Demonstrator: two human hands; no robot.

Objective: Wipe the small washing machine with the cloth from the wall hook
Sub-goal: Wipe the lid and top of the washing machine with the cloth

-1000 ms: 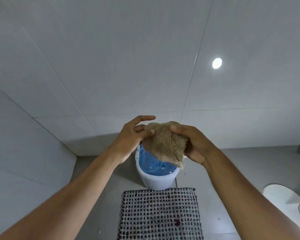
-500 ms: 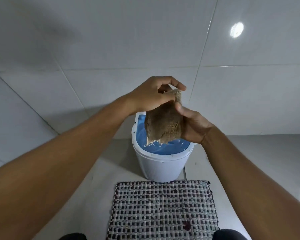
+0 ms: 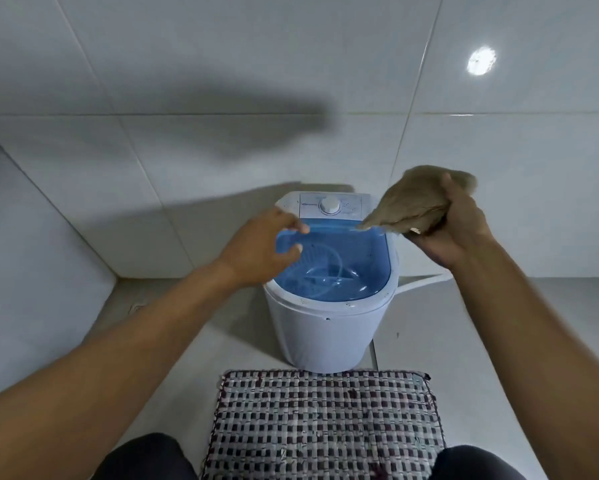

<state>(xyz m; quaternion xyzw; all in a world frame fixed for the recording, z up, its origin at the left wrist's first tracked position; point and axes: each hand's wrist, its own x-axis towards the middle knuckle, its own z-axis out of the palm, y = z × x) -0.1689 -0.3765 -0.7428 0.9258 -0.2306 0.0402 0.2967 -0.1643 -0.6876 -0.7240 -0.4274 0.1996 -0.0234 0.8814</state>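
A small white washing machine [image 3: 325,334] with a translucent blue lid [image 3: 339,268] and a white dial [image 3: 330,205] on its back panel stands on the floor against the tiled wall. My right hand [image 3: 454,230] hovers above the machine's right rear corner, gripping a bunched brown cloth [image 3: 415,202] whose tip hangs over the lid's back edge. My left hand [image 3: 260,251] is over the lid's left side, fingers curled and apart, holding nothing.
A checked woven mat [image 3: 325,427] lies on the floor just in front of the machine. A white hose [image 3: 422,281] runs from the machine's right side along the floor. Tiled walls close in behind and on the left. My knees [image 3: 145,459] flank the mat.
Both hands held the cloth together over the lid before. Now my left hand has let go and dropped to the lid's left side, and my right hand has carried the cloth right. The view tilted down.
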